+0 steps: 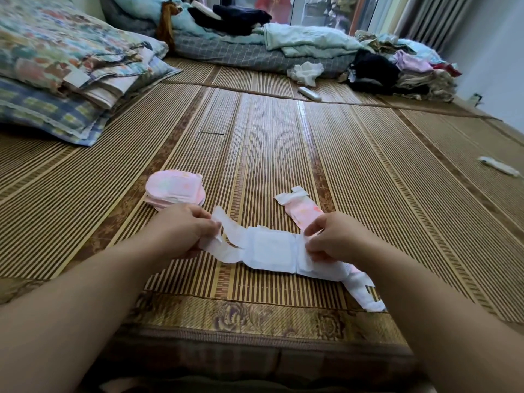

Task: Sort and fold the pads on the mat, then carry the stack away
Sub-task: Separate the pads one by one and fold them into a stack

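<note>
A white pad (269, 248) lies unfolded across the bamboo mat (283, 143), close to the mat's front edge. My left hand (184, 231) pinches the pad's left end, where two white strips stick out. My right hand (331, 236) pinches its right part. Another pink-backed pad (303, 207) lies just behind my right hand, and a white pad end (363, 293) trails out below my right wrist. A stack of folded pink pads (174, 188) sits on the mat behind my left hand.
Folded quilts and pillows (65, 66) are piled at the back left. Bedding and clothes (312, 43) lie along the far edge. A white remote (309, 94) and a small white tube (499, 166) lie on the mat.
</note>
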`<state>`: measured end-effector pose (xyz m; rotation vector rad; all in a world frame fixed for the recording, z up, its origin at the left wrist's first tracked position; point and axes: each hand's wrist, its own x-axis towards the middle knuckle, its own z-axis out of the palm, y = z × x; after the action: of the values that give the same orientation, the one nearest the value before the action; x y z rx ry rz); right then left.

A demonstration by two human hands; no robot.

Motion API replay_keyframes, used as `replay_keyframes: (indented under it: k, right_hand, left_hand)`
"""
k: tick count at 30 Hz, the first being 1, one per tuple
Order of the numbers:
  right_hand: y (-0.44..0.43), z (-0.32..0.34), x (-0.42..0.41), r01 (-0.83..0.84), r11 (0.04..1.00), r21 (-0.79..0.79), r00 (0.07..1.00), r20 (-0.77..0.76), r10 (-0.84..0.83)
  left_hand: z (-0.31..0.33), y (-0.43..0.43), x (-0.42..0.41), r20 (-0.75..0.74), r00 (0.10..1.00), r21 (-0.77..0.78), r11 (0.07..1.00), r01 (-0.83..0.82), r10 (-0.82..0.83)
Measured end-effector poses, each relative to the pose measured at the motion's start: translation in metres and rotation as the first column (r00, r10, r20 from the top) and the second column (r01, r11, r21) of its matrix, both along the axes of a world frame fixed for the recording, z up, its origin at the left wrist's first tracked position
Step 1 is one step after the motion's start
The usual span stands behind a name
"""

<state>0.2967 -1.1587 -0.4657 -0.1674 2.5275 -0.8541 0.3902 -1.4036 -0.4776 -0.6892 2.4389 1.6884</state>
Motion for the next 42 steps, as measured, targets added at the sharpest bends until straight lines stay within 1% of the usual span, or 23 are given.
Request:
replay_keyframes:
  k: [2,3,4,7,9,11,12,14,17,19,21,23,24,25,26,27,28,30,31,34,36,38,42]
  right_hand:
    - [-0.002,-0.006,0.003,-0.072,0.983,0.17,0.986,-0.133,0.096]
    - [-0.004,-0.008,0.006,-0.076,0.968,0.24,0.973,-0.195,0.124]
    - [-0.006,-0.01,0.007,-0.063,0.96,0.274,0.96,-0.248,0.134]
    - [-0.004,-0.014,0.009,-0.051,0.971,0.233,0.931,-0.34,0.131]
    - [0.004,-0.01,0.009,-0.033,0.991,0.131,0.945,-0.32,0.074]
    - [0.014,-0.004,0.005,0.019,1.0,0.02,0.957,-0.289,-0.012]
    - [0.021,-0.001,0.003,0.037,0.999,-0.004,0.955,-0.294,-0.037]
    - [0.035,0.002,0.0,0.064,0.998,0.005,0.946,-0.32,-0.059]
    - [0.051,0.001,0.0,0.094,0.994,0.061,0.951,-0.299,-0.072]
    - [0.056,-0.001,0.0,0.1,0.991,0.09,0.965,-0.252,-0.074]
    - [0.059,-0.003,-0.002,0.081,0.989,0.12,0.973,-0.225,-0.052]
    - [0.062,-0.004,-0.003,0.064,0.989,0.135,0.977,-0.21,-0.034]
    - [0.064,-0.004,-0.004,0.058,0.988,0.141,0.978,-0.206,-0.028]
    - [0.064,-0.004,-0.004,0.054,0.987,0.149,0.979,-0.205,-0.022]
    - [0.064,-0.004,-0.003,0.052,0.986,0.156,0.98,-0.2,-0.02]
    - [0.064,-0.003,-0.003,0.051,0.986,0.16,0.982,-0.187,-0.021]
    - [0.063,-0.003,-0.002,0.049,0.985,0.165,0.986,-0.163,-0.022]
    - [0.058,-0.005,0.001,0.039,0.981,0.19,0.995,-0.1,-0.02]
    - [0.055,-0.006,0.003,0.029,0.976,0.215,0.997,-0.08,-0.012]
    - [0.048,-0.01,0.005,0.016,0.96,0.28,0.996,-0.088,0.009]
    - [0.046,-0.01,0.005,0.013,0.96,0.278,0.997,-0.079,0.01]
    - [0.046,-0.009,0.005,0.007,0.965,0.262,0.998,-0.065,0.011]
    - [0.051,-0.003,0.006,0.059,0.99,0.129,0.998,-0.024,-0.057]
  left_hand:
    - [0.007,0.008,-0.001,-0.038,0.999,0.03,0.999,0.036,-0.035]
    - [0.011,0.013,-0.002,-0.06,0.997,0.052,0.997,0.055,-0.052]
    - [0.014,0.018,-0.003,-0.084,0.994,0.073,0.995,0.073,-0.067]
    - [0.022,0.035,-0.008,-0.133,0.985,0.089,0.988,0.124,-0.111]
    - [0.022,0.049,-0.014,-0.142,0.979,0.05,0.987,0.153,-0.145]
    - [0.018,0.062,-0.02,-0.144,0.972,-0.056,0.982,0.179,-0.185]
    - [0.014,0.069,-0.023,-0.14,0.968,-0.109,0.975,0.192,-0.206]
    - [0.007,0.082,-0.027,-0.11,0.96,-0.18,0.955,0.234,-0.256]
    - [-0.001,0.093,-0.032,0.018,0.929,-0.304,0.884,0.357,-0.369]
    - [0.0,0.093,-0.035,0.086,0.917,-0.307,0.865,0.397,-0.39]
    - [0.009,0.085,-0.038,0.066,0.925,-0.263,0.888,0.377,-0.373]
    - [0.019,0.069,-0.041,-0.026,0.946,-0.21,0.927,0.31,-0.322]
    - [0.022,0.06,-0.042,-0.059,0.954,-0.218,0.937,0.274,-0.293]
    - [0.023,0.051,-0.043,-0.066,0.961,-0.279,0.93,0.24,-0.267]
    - [0.02,0.044,-0.044,-0.038,0.967,-0.388,0.896,0.218,-0.251]
    - [0.016,0.039,-0.044,0.03,0.971,-0.497,0.839,0.221,-0.238]
    - [0.011,0.038,-0.043,0.122,0.967,-0.572,0.781,0.251,-0.222]
    - [0.001,0.043,-0.04,0.302,0.933,-0.619,0.704,0.347,-0.194]
    - [-0.004,0.048,-0.039,0.351,0.917,-0.626,0.681,0.38,-0.188]
    - [-0.015,0.058,-0.038,0.355,0.916,-0.659,0.645,0.386,-0.184]
    - [-0.015,0.061,-0.038,0.333,0.926,-0.653,0.666,0.361,-0.176]
    - [-0.013,0.06,-0.039,0.307,0.935,-0.609,0.718,0.337,-0.179]
    - [-0.007,0.051,-0.036,0.191,0.966,-0.392,0.889,0.238,-0.175]
